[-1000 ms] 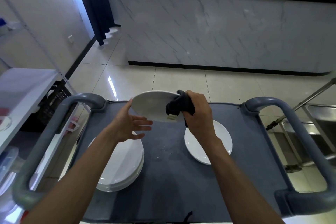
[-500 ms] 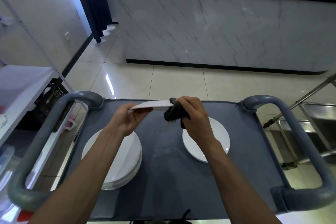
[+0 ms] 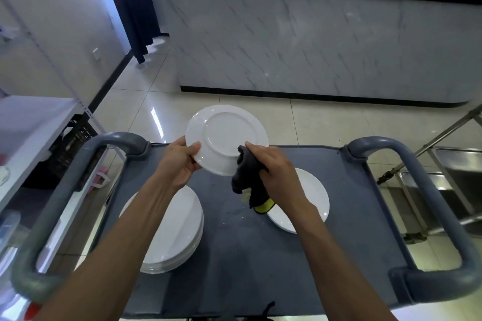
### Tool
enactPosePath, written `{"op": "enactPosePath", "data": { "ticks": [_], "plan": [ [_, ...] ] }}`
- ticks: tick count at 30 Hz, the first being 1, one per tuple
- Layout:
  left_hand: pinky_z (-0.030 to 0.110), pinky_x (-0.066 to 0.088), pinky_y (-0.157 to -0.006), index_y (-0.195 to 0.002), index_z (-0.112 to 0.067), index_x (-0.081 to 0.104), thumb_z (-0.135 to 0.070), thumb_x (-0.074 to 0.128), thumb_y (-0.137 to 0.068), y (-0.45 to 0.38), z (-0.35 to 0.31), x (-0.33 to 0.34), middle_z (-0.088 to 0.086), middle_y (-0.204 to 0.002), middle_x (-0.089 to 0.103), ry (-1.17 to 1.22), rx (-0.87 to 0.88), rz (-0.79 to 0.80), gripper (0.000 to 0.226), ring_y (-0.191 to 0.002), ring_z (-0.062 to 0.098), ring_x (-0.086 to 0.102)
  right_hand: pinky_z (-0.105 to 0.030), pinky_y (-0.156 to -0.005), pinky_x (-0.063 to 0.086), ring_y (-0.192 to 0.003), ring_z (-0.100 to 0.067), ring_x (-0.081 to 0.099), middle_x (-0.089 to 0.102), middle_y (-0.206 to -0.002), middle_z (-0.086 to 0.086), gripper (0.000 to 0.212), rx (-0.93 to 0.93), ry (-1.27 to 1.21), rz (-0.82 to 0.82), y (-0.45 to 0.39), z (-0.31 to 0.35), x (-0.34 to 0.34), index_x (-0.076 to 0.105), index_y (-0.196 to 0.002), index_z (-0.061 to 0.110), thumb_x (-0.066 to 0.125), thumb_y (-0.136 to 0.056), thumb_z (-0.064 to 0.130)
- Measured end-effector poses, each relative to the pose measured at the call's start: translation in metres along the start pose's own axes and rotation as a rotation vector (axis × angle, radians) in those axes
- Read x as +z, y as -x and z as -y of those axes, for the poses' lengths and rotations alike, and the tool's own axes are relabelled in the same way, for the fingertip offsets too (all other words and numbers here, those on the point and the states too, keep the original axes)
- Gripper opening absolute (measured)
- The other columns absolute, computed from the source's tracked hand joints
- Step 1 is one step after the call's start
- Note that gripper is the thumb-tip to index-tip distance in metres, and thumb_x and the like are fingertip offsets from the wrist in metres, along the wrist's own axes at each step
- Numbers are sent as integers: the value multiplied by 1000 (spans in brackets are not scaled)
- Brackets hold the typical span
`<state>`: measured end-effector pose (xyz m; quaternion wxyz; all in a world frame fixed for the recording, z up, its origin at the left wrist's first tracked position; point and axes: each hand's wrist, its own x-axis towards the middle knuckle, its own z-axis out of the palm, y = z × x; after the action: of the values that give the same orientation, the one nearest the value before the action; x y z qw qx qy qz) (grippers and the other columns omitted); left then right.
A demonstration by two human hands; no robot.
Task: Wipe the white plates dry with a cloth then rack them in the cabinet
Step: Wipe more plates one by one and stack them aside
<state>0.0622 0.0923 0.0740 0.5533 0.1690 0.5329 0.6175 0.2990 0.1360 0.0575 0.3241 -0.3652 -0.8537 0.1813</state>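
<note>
A white plate (image 3: 226, 135) is held tilted up above the grey cart top (image 3: 234, 255), its underside with the foot ring facing me. My left hand (image 3: 180, 161) grips its left rim, thumb on the underside. My right hand (image 3: 273, 172) holds a dark cloth (image 3: 246, 177) with a yellow edge, bunched against the plate's lower right rim. On the cart's left side is a stack of white plates (image 3: 172, 229). One more white plate (image 3: 310, 198) sits alone on the right, partly hidden by my right forearm.
The cart has thick grey handles on the left (image 3: 49, 216) and right (image 3: 430, 203). A white shelf unit (image 3: 26, 125) stands at the left, a steel sink frame (image 3: 456, 177) at the right. A marble-fronted counter (image 3: 313, 41) lies across tiled floor ahead.
The plate went from edge-on and nearly flat to tipped up with its underside toward me. My right hand with the cloth stayed at its right rim, and the cloth now hangs lower.
</note>
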Motion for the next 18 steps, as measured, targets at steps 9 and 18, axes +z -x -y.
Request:
{"op": "enactPosePath", "data": {
  "ticks": [9, 18],
  "plan": [
    [39, 61, -58, -128, -5, 57, 5, 52, -98, 10, 5, 14, 20, -104, 67, -177, 145, 57, 32, -82, 27, 68, -34, -78, 49, -94, -18, 58, 65, -108, 1, 36, 320, -152, -114, -9, 26, 15, 55, -117, 22, 66, -84, 12],
    [41, 59, -68, -127, -18, 62, 1, 55, -99, 19, 19, 18, 16, -104, 74, -357, 136, 207, 35, -92, 33, 72, -37, -82, 58, -105, -22, 60, 61, -118, -3, 33, 161, -30, -314, -40, 33, 21, 60, -117, 16, 71, -87, 15]
  ]
}}
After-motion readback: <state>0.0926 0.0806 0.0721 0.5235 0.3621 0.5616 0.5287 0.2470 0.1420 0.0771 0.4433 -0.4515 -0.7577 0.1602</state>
